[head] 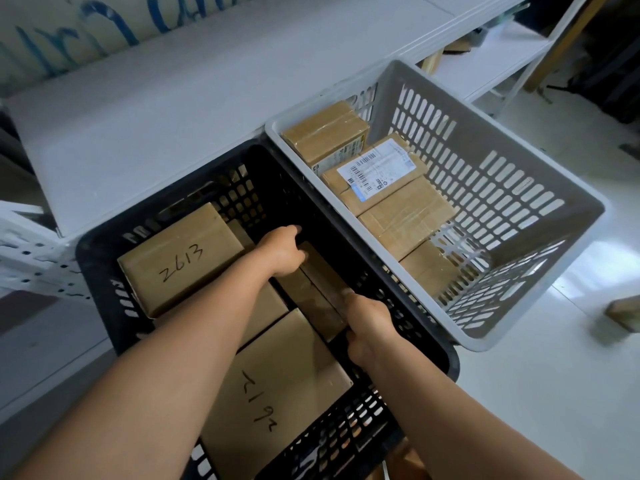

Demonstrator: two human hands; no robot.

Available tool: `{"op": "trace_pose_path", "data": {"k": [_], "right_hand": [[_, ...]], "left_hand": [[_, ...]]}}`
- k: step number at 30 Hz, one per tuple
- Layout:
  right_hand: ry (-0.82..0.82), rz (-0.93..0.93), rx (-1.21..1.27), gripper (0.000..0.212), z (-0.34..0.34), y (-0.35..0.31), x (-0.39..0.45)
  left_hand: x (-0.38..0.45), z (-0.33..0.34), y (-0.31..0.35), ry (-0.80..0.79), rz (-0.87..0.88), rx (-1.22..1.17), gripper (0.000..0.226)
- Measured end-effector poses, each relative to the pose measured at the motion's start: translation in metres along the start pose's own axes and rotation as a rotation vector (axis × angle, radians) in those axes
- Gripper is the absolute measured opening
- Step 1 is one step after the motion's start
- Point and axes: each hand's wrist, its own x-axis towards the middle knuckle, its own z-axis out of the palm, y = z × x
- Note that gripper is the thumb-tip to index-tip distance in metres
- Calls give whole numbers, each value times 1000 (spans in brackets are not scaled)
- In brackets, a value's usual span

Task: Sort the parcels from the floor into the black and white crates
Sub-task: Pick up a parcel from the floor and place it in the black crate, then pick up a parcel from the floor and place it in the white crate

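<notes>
Both my hands reach down into the black crate point(97, 251). Between them lies a long brown parcel point(318, 292) against the crate's right wall. My left hand point(282, 252) grips its far end with curled fingers. My right hand point(367, 323) grips its near end. Beside it in the black crate sit a parcel marked 2613 point(183, 258) and a parcel marked with handwritten digits point(273, 389). The white crate point(519, 202) stands to the right, touching the black one. It holds several brown parcels, one with a white shipping label point(379, 168).
A white shelf board point(173, 109) runs behind both crates, with a white perforated bracket point(31, 258) at the left. Another brown parcel point(625, 311) lies on the pale floor at the right edge. More white shelving point(491, 57) stands at the back right.
</notes>
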Motion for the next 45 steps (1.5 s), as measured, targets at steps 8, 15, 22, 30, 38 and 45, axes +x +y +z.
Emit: {"op": "trace_pose_path", "data": {"k": [8,15,22,30,38,45], "right_hand": [[-148,-84,-78,50,-11,-6,-41],[-265,-368,-175,43,-31,-10,-85],[-294,-656,-268,38,-84,-3,-104],[-219,-709,-161,36,-187,-9,-113],[-101,-702,46,30,-300,-25,-110],[63,-696,171,26,-392,-44,-97]], "left_hand": [[-43,-5,8,150,70,-547,51],[-118,13,23,448,32,-938,31],[-172,58,60,619,55,-1082,23],[-211,116,150,542,123,-1172,19],[-239,173,251,383,253,-1106,21],[-247,220,336,222,359,-1017,23]]}}
